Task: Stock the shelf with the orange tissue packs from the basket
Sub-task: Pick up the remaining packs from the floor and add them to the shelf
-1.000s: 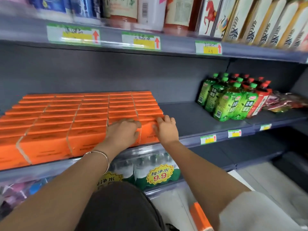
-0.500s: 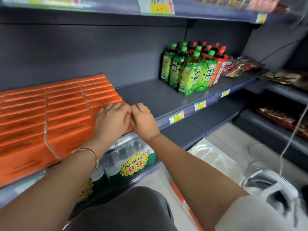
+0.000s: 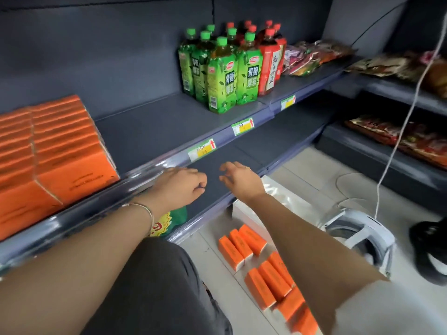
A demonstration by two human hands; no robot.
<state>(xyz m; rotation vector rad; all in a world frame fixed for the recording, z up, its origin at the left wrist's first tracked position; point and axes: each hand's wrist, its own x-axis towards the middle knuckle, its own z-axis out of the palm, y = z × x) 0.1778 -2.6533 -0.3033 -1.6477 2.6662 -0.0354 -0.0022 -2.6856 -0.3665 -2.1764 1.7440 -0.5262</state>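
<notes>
Rows of orange tissue packs [image 3: 60,153] fill the left part of the grey shelf [image 3: 157,131], standing on edge up to its front lip. More orange packs [image 3: 242,245] lie in loose groups low down by my right forearm, with another group [image 3: 268,284] nearer me. My left hand [image 3: 181,187] hovers in front of the shelf edge, fingers loosely curled, holding nothing. My right hand [image 3: 239,182] hangs beside it over the lower shelf, fingers relaxed and empty. Neither hand touches a pack.
Green tea bottles [image 3: 222,76] and red bottles [image 3: 271,61] stand at the shelf's right, snack bags [image 3: 314,54] beyond them. A white plastic object [image 3: 358,238], a white cord [image 3: 399,141] and a black shoe [image 3: 430,247] are on the floor at right.
Both hands have let go of the front pack on the shelf and moved right and down. The view has swung right and down, bringing the loose packs below into sight.
</notes>
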